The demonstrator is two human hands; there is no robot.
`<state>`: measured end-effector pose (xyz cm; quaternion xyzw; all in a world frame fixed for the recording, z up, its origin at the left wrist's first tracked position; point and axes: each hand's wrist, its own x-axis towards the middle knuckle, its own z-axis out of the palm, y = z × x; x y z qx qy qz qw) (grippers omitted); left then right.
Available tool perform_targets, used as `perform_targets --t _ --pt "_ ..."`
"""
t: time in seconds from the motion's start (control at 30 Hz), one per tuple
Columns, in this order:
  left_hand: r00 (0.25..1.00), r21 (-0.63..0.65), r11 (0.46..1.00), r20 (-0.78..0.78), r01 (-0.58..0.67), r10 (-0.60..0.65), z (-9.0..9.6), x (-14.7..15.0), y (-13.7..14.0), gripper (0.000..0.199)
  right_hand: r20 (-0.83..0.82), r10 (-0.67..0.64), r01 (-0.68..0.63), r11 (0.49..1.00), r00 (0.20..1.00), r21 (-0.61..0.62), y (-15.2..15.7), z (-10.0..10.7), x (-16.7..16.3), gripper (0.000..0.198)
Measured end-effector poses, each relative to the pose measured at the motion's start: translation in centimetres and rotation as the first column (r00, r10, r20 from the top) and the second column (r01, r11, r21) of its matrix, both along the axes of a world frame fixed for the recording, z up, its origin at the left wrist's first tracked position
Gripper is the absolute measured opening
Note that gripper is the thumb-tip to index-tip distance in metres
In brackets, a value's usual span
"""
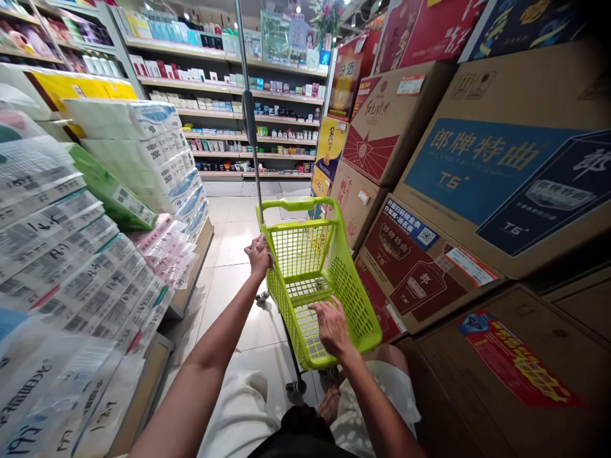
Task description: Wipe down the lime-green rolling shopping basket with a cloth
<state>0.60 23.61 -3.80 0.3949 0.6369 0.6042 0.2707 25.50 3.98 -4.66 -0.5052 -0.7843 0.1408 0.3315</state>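
A small lime-green shopping cart [360, 299] with lattice walls stands on the floor right in front of me, nothing lying in its basket. My left hand [259, 256] is closed on the cart's left rim, close to the base of a tall thin pole [249, 117] that rises from that corner. Over the near part of the basket hovers my right hand [331, 324], empty, its fingers apart and pointing forward. Whether that hand touches the cart, I cannot tell.
Stacked cardboard cartons [477, 146] rise close along the right side. Plastic-wrapped tissue packs [86, 254] are piled on low pallets at the left. A tiled floor [229, 238] leads to shelves [229, 86] of small boxes and bottles at the back.
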Motion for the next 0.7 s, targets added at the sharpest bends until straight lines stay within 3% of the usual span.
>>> perform_targets --t 0.13,0.2,0.4,0.47,0.57,0.63,0.7 --pt "0.987 -0.015 1.0 0.157 0.026 -0.023 -3.8 3.4 -3.9 0.023 -0.148 -0.023 0.012 0.997 0.989 -0.075 2.6 0.3 -0.8 0.064" --pt "0.982 0.001 0.998 0.177 0.058 -0.058 -4.4 3.8 -4.9 0.025 -0.174 -0.014 -0.004 0.995 0.985 -0.104 3.4 0.4 -1.3 0.066" --pt "0.985 0.007 0.999 0.17 0.032 -0.033 0.6 0.6 0.0 0.019 -0.143 0.005 -0.02 0.994 0.99 -0.106 4.1 1.1 -2.1 0.067" --pt "0.985 -0.005 1.0 0.171 0.024 -0.023 0.8 0.6 0.2 0.019 -0.141 -0.003 -0.012 0.995 0.99 -0.103 4.0 1.0 -2.2 0.069" --pt "0.984 -0.041 0.996 0.163 0.074 -0.066 -1.9 2.3 -2.8 0.023 -0.201 -0.019 -0.009 0.99 0.979 -0.138 4.0 0.4 -2.7 0.075" --pt "0.982 -0.003 0.992 0.144 0.127 -0.125 -4.4 3.4 -5.3 0.025 -0.275 -0.026 -0.027 0.982 0.961 -0.189 4.3 -0.2 -3.2 0.079" --pt "0.983 0.042 0.992 0.134 0.119 -0.124 -5.7 3.9 -6.7 0.022 -0.369 -0.015 -0.091 0.959 0.929 -0.268 4.6 -0.6 -3.8 0.084"
